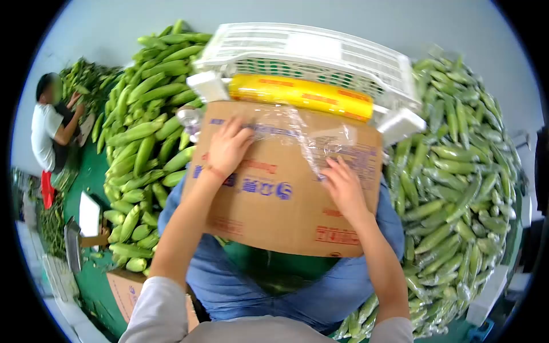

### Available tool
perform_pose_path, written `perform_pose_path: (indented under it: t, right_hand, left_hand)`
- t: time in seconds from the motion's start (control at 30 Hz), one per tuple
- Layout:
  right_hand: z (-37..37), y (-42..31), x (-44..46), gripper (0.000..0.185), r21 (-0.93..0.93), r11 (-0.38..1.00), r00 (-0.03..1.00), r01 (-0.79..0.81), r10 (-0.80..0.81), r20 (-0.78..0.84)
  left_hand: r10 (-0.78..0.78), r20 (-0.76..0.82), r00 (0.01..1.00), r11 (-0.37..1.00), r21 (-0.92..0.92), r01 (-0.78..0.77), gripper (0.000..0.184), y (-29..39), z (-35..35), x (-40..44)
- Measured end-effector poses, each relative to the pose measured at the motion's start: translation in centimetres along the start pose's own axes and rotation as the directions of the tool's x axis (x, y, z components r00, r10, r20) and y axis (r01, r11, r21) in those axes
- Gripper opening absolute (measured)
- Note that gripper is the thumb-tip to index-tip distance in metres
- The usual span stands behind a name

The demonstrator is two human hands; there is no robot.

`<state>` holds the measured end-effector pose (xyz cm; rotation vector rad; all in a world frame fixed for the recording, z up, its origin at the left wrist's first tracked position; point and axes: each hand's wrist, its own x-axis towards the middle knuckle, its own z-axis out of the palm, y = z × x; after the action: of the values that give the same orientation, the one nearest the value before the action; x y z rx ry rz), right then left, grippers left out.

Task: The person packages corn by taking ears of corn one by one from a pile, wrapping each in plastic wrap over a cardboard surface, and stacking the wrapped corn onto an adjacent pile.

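Note:
A flattened cardboard box (pixel 257 214) with blue and red print lies across my lap. At its far edge a yellow roll of plastic film (pixel 300 96) sits between two white end blocks. Clear plastic film (pixel 294 123), loose and creased, runs from the roll onto the cardboard. My left hand (pixel 230 143) rests on the cardboard's left side, fingers spread, its fingertips by the film's left edge. At the right, my right hand (pixel 345 186) has its fingers closed at the film's drawn-down end. No corn is in either hand.
Unwrapped green corn cobs (pixel 143 131) are heaped at the left. Film-wrapped corn (pixel 452 188) is piled at the right. A white plastic crate (pixel 303 48) stands behind the roll. Another person (pixel 48 126) sits at the far left near more corn. A cardboard box (pixel 123 291) stands at the lower left.

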<state>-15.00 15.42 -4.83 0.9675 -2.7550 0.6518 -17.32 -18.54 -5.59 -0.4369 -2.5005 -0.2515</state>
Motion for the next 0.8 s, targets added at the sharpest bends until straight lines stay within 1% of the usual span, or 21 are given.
perform_pose_path:
  t: [0.03,0.07,0.1,0.13,0.17,0.2,0.23,0.3,0.33,0.4,0.43,0.47,0.5,0.53,0.57,0.6,0.63,0.67,0.7,0.77,0.8]
  right_hand:
    - [2.2,1.1,1.0,0.034,0.106,0.994,0.996,0.021,-0.012,-0.087]
    - [2.0,0.2,1.3,0.019,0.261,0.965,0.983,-0.036,0.082,-0.166]
    - [1.9,-0.3,0.3,0.015,0.48,0.822,0.929,-0.307,0.369,-0.038]
    - [0.0,-2.3,-0.2,0.014,0.557,0.754,0.905,-0.348,0.425,-0.011]
    - [-0.7,-2.1,-2.4,0.014,0.438,0.818,0.915,-0.373,0.401,0.031]
    - [0.7,-0.6,-6.0,0.012,0.528,0.771,0.9,-0.356,0.435,-0.03]
    - [-1.0,-1.9,-7.5,0.011,0.614,0.665,0.853,-0.425,0.522,0.025]
    - [-4.6,-3.6,-9.7,0.012,0.538,0.628,0.821,-0.562,0.504,0.27]
    - [-4.7,-4.7,-10.6,0.013,0.525,0.618,0.81,-0.586,0.464,0.358]
    - [-3.8,-6.2,-12.4,0.009,0.448,0.701,0.826,-0.555,0.399,0.398]
    - [-3.1,-6.6,-12.7,0.008,0.41,0.742,0.833,-0.531,0.368,0.412]
    - [-2.6,-6.7,-12.6,0.008,0.432,0.7,0.817,-0.568,0.418,0.398]
    - [-2.3,-6.9,-12.5,0.008,0.449,0.654,0.792,-0.609,0.469,0.391]
    - [-2.2,-7.0,-12.6,0.007,0.463,0.602,0.759,-0.651,0.523,0.388]
    - [-2.1,-6.7,-12.7,0.008,0.442,0.598,0.743,-0.669,0.519,0.422]
    - [-2.1,-6.1,-12.7,0.008,0.424,0.596,0.73,-0.682,0.514,0.451]
    - [-2.0,-5.8,-12.3,0.008,0.408,0.595,0.718,-0.693,0.511,0.473]
    - [-2.6,-6.2,-11.5,0.008,0.379,0.588,0.691,-0.715,0.51,0.512]
    - [-2.6,-6.4,-11.0,0.008,0.395,0.593,0.704,-0.702,0.494,0.509]
    - [-3.2,-6.7,-10.8,0.009,0.406,0.593,0.709,-0.695,0.471,0.525]
    - [-3.5,-7.4,-10.3,0.008,0.367,0.577,0.674,-0.729,0.512,0.533]
  left_hand:
    - [0.008,0.145,0.989,0.988,-0.154,0.015,0.008,-1.9,0.7,0.6]
    - [-0.007,0.232,0.973,0.996,-0.088,0.028,0.008,-2.2,0.4,0.2]
    - [-0.091,0.333,0.938,0.979,-0.143,0.145,0.006,-1.4,-2.6,0.0]
    - [-0.057,0.285,0.957,0.976,-0.187,0.113,0.009,-1.5,-4.3,-1.1]
    - [-0.037,0.274,0.961,0.965,-0.241,0.106,0.009,-1.5,-6.6,-2.8]
    - [0.058,0.188,0.981,0.954,-0.301,0.001,0.008,-1.6,-7.8,-5.3]
    - [0.086,0.205,0.975,0.968,-0.251,-0.032,0.009,-0.9,-10.0,-7.9]
    - [0.092,0.308,0.947,0.973,-0.231,-0.019,0.011,0.2,-13.3,-13.5]
    - [0.094,0.237,0.967,0.952,-0.307,-0.017,0.013,1.0,-13.8,-16.0]
    - [0.01,0.28,0.96,0.941,-0.327,0.086,0.016,2.9,-16.6,-19.0]
    - [-0.068,0.13,0.989,0.894,-0.433,0.118,0.01,3.0,-16.7,-19.2]
    - [-0.289,0.076,0.954,0.867,-0.402,0.295,0.009,1.1,-15.8,-22.4]
    - [-0.497,0.023,0.867,0.796,-0.387,0.466,0.008,-0.7,-14.9,-25.6]
    - [-0.833,-0.124,0.54,0.529,-0.465,0.71,0.011,-3.2,-15.0,-24.0]
    - [-0.943,-0.131,0.304,0.322,-0.577,0.75,0.028,-8.1,-13.4,-25.5]
    - [-0.996,0.03,-0.086,-0.076,-0.784,0.616,0.051,-11.5,-13.0,-25.1]
    - [-0.948,0.128,-0.291,-0.276,-0.787,0.552,0.071,-16.3,-11.0,-27.2]
    - [-0.862,0.213,-0.46,-0.436,-0.774,0.459,0.085,-21.1,-8.5,-30.0]
    - [-0.774,0.195,-0.602,-0.519,-0.74,0.428,0.095,-23.6,-7.8,-29.7]
    - [-0.65,-0.057,-0.758,-0.577,-0.612,0.54,0.098,-27.1,-4.1,-31.8]
    - [-0.662,-0.116,-0.741,-0.541,-0.61,0.579,0.097,-26.9,-3.3,-32.7]
